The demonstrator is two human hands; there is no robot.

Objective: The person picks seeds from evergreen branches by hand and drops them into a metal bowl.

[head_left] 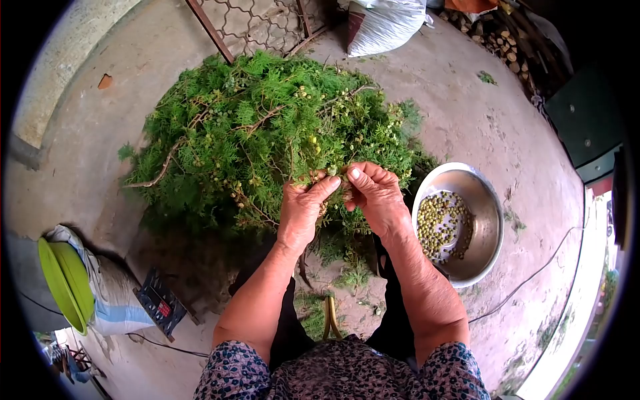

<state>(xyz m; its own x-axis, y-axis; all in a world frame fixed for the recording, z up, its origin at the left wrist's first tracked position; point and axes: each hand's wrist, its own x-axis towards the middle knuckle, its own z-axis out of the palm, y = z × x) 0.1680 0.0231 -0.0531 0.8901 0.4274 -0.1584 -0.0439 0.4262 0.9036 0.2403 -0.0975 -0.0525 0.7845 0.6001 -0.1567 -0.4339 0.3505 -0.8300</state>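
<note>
A large heap of leafy green conifer branches [220, 133], dotted with small pale-green cones, lies on the floor in front of me. Over its near edge my left hand [303, 207] is closed around a conifer sprig, thumb on top. My right hand [379, 200] meets it from the other side, thumb and fingers pinched at a small green cone [333, 171] between the two thumbs. The fingers partly hide what they grip. To the right of my right forearm stands a metal bowl [490, 233] holding many loose green cones [440, 220].
A white sack [387, 30] and a wire-mesh frame [257, 23] are behind the heap. Stacked firewood [503, 43] sits at the far right. A lime-green basin [63, 283] leans against a sack at left. A cable [533, 277] crosses the floor at right.
</note>
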